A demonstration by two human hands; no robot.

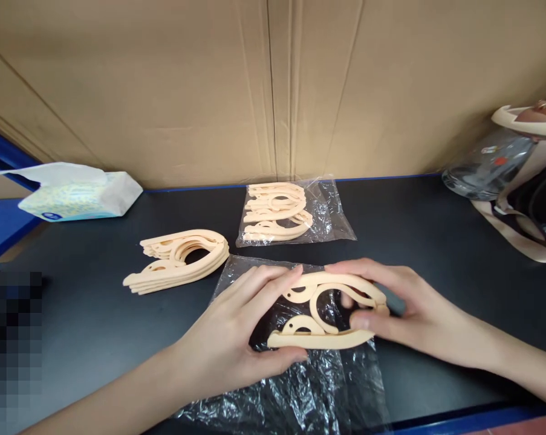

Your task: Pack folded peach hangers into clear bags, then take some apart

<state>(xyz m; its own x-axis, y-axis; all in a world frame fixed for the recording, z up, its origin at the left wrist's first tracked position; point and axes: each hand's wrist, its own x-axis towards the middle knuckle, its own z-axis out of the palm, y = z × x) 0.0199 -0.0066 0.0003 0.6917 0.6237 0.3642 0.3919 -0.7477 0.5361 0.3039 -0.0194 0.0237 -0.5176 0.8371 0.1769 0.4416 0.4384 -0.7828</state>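
Note:
A folded cream plastic hanger (340,342) is held between my hands above a clear plastic bag (309,386) on the black table. My left hand (236,323) spans its left end, fingers at the upper arm and thumb near the lower one. My right hand (399,308) grips the curved right end between thumb and fingers. To the left lies a stack of similar folded hangers (186,272). Behind, a second clear bag (329,214) holds several more folded hangers (277,211).
A tissue pack (80,193) lies at the back left. At the back right are a clear plastic jar (488,163) and a pale strap (513,235) beside a dark item. A cardboard wall (186,90) rises behind the black table (104,338).

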